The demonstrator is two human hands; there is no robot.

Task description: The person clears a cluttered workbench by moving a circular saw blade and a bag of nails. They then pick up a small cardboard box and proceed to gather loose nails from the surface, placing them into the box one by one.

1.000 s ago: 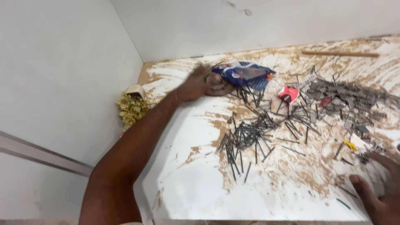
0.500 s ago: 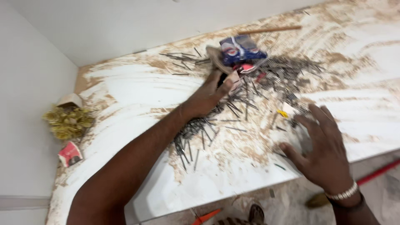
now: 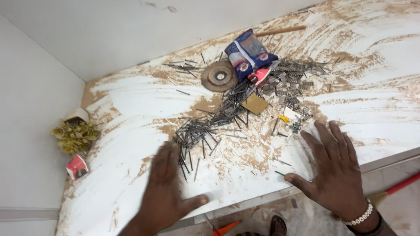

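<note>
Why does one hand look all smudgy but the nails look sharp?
Head view: the left hand is smeared by motion blur, its fingers soft-edged; the right hand is crisper, with fingers and bead bracelet distinct. The pile of nails and the round disc are in focus. Lighting is even and soft, with no glare on the white board.

Head view, looking steeply down, close over board (image 3: 131, 192)

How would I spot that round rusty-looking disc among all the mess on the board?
Start at the white, sawdust-smeared board and follow the trail of dark nails up toward the wall. Near the far end lies a blue and white packet; the disc lies flat just left of it. It is the only round thing there, brown with a pale hub at its centre.
</note>
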